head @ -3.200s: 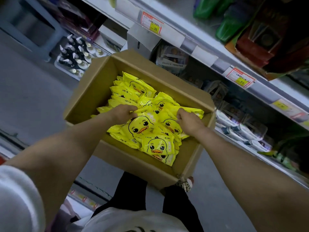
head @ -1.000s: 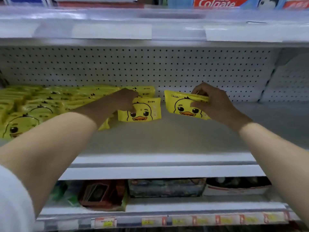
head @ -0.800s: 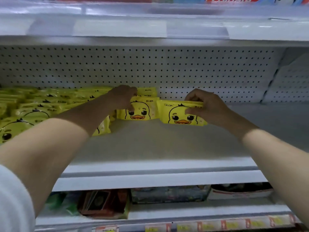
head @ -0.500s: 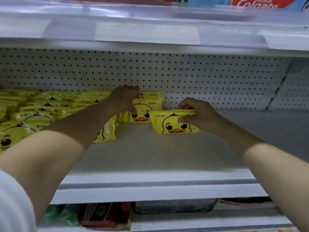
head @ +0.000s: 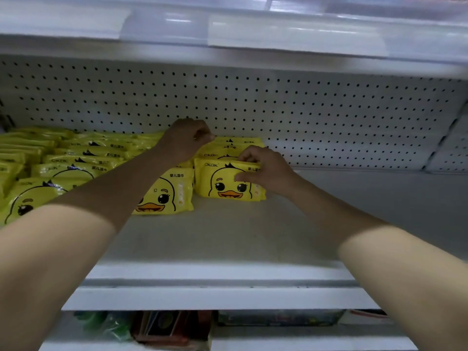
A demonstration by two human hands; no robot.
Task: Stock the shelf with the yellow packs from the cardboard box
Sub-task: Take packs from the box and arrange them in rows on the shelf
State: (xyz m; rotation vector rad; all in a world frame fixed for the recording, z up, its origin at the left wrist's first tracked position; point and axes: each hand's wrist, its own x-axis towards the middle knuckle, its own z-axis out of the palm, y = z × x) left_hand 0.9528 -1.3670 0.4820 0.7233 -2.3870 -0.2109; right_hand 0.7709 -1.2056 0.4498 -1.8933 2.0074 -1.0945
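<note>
Right hand [head: 266, 171] has a pinch grip on the front yellow pack [head: 225, 184] upright on the shelf [head: 228, 239], left hand [head: 187, 141] curled at the rear packs [head: 240, 143], grip unclear; soft pack may topple forward on release.

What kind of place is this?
Most likely a shop aisle: a white shelf with a pegboard back, clear label strips on the shelf edge above, and rows of identical yellow packs, one gripped by the right hand.
</note>
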